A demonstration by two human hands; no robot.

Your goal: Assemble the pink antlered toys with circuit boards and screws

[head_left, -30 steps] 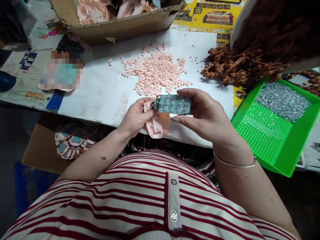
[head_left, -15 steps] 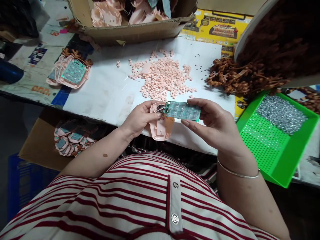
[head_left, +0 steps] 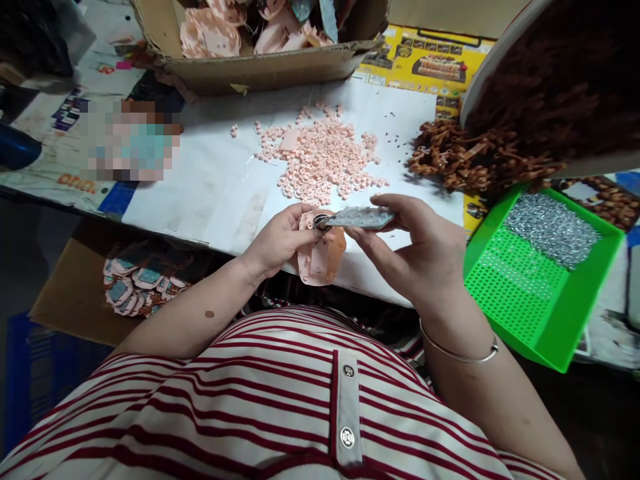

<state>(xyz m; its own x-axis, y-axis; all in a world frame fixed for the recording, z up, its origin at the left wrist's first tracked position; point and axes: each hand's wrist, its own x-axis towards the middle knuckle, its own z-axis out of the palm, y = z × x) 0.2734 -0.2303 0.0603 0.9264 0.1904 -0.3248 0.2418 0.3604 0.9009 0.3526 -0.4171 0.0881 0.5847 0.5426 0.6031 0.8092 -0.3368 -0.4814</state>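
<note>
Close to the table's front edge, my left hand is closed on the upper left side of a pink plastic shell, with the thumb on its inner face. A dark round part sits at the top of the shell, beside the thumb. My right hand pinches a green circuit board by its right end, thumb below and fingers behind. The board is tilted nearly edge-on over the shell's upper right. Its left end reaches the round part; whether they touch is hard to tell.
Small pink rings lie heaped behind my hands. A green basket holds silvery small pieces at right, beside brown plastic parts. A cardboard box of pink shells stands behind. At lower left, another box holds assembled pieces.
My right hand has turned the circuit board from facing up to nearly edge-on and moved slightly left. My left hand still holds the pink shell. The view has shifted slightly.
</note>
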